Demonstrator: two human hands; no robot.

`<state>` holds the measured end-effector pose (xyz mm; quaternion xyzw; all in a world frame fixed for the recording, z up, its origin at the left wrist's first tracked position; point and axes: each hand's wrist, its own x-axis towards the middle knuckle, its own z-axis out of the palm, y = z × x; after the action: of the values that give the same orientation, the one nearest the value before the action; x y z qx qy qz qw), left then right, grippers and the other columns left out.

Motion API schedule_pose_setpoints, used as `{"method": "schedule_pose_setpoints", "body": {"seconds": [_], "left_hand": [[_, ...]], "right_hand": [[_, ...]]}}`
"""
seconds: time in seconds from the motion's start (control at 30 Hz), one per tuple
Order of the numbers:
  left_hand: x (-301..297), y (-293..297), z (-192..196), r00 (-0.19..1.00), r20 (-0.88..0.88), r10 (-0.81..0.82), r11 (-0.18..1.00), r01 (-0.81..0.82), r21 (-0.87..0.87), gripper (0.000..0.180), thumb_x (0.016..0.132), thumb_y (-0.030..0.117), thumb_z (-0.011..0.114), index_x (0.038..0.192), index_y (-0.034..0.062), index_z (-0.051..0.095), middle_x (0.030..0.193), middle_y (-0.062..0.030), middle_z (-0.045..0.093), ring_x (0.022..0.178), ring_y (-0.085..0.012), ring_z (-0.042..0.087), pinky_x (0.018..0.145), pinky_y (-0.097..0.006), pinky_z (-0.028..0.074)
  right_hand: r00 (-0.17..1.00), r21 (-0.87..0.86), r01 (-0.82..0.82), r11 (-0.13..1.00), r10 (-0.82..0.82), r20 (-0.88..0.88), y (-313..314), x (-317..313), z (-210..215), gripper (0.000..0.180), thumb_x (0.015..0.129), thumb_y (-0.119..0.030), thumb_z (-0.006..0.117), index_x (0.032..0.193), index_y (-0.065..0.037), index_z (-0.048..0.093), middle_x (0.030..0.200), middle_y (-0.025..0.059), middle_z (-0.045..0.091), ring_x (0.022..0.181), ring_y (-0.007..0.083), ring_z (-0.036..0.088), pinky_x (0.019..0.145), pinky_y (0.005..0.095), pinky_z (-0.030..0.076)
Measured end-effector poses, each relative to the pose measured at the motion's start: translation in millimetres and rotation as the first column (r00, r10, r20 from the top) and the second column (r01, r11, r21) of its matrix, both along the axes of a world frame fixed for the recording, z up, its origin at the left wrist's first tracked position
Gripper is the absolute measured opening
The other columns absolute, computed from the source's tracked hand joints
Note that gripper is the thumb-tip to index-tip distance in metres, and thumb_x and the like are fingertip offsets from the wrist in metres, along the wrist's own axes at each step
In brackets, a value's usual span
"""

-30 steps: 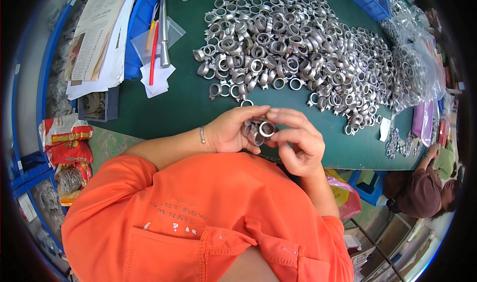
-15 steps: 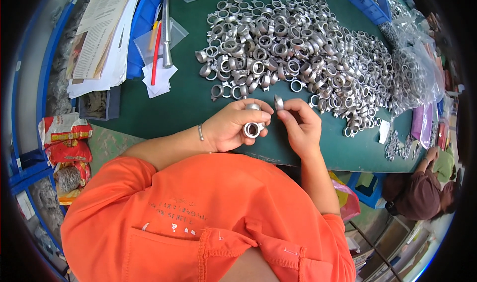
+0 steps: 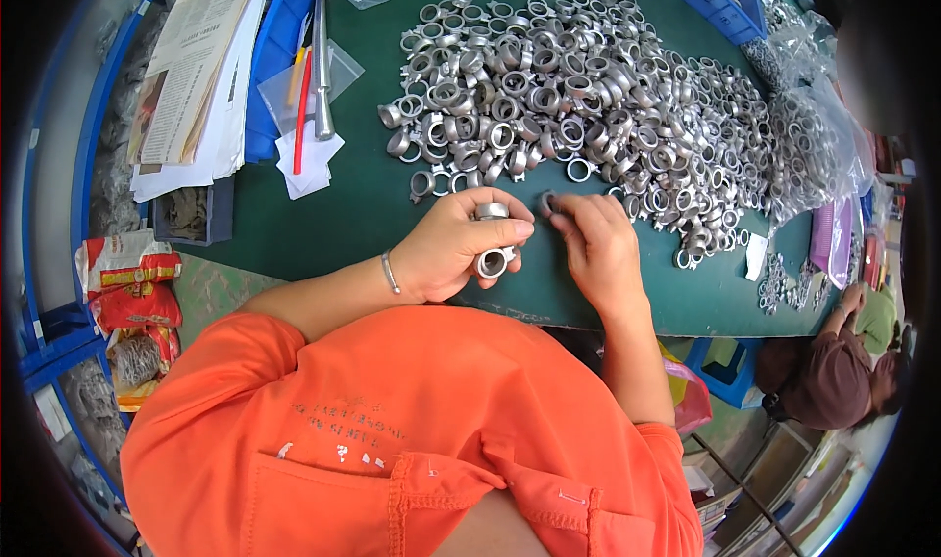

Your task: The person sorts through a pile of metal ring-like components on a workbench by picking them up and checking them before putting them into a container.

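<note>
My left hand (image 3: 441, 248) is closed around a couple of silvery metal rings. One metal ring (image 3: 492, 211) rises above the thumb, and another ring (image 3: 483, 263) sticks out below it, its round hole facing up. To the right, my right hand (image 3: 603, 253) pinches a single grey ring (image 3: 546, 204) between thumb and fingertips, a little blurred by motion. Just beyond both hands spreads a large heap of similar rings (image 3: 578, 86), many with a small tab on the side. The two hands are apart.
The green tabletop (image 3: 304, 228) carries everything. At the left lie papers (image 3: 196, 67), a blue bin (image 3: 274, 76), a red pen (image 3: 304, 116) and a metal rod (image 3: 321, 76). Clear plastic bags (image 3: 818, 145) and a blue tray (image 3: 720, 3) border the heap. Another person (image 3: 823, 380) sits at far right.
My right hand has turned slightly and shifted a little to the right, its fingers now more bent over the ring. My left hand keeps its rings, almost in place.
</note>
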<state>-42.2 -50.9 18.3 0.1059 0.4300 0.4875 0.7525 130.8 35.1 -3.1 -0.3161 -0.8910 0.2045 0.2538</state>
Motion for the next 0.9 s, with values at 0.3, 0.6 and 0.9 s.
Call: {"method": "schedule_pose_setpoints", "body": {"seconds": [0.3, 0.6, 0.9], "left_hand": [[-4.6, -0.4, -8.5, 0.967, 0.25, 0.043, 0.993, -0.014, -0.115, 0.011, 0.083, 0.013, 0.058, 0.09, 0.0045, 0.056, 0.082, -0.0075, 0.057, 0.07, -0.0173, 0.06, 0.041, -0.025, 0.047], [1.4, 2.7, -8.1, 0.991, 0.119, -0.056, 0.998, 0.053, 0.031, 0.017, 0.083, 0.014, 0.061, 0.091, 0.0, 0.055, 0.075, -0.0071, 0.055, 0.061, -0.0146, 0.06, 0.036, -0.022, 0.043], [3.5, 1.3, 3.4, 0.98, -0.167, -0.111, 0.981, 0.135, 0.142, 0.01, 0.082, 0.008, 0.061, 0.087, 0.0004, 0.058, 0.07, -0.0084, 0.059, 0.058, -0.0106, 0.058, 0.04, -0.021, 0.042]], "right_hand": [[0.994, 0.023, 0.109, 0.994, -0.108, -0.016, 5.4, -3.4, -13.0, 0.012, 0.072, -0.007, 0.065, 0.081, -0.003, 0.057, 0.074, 0.0105, 0.054, 0.072, 0.0286, 0.052, 0.061, 0.0378, 0.042], [0.901, -0.255, -0.187, 0.949, 0.062, -0.43, -18.8, 3.4, 7.9, 0.015, 0.068, 0.004, 0.066, 0.079, -0.002, 0.058, 0.081, 0.0084, 0.059, 0.071, 0.0219, 0.056, 0.062, 0.0285, 0.045], [0.804, -0.655, -0.212, 0.725, -0.252, -0.539, -28.3, 0.5, 5.0, 0.011, 0.087, -0.004, 0.05, 0.096, 0.002, 0.053, 0.081, 0.0076, 0.059, 0.071, 0.0131, 0.056, 0.063, 0.0218, 0.045]]}}
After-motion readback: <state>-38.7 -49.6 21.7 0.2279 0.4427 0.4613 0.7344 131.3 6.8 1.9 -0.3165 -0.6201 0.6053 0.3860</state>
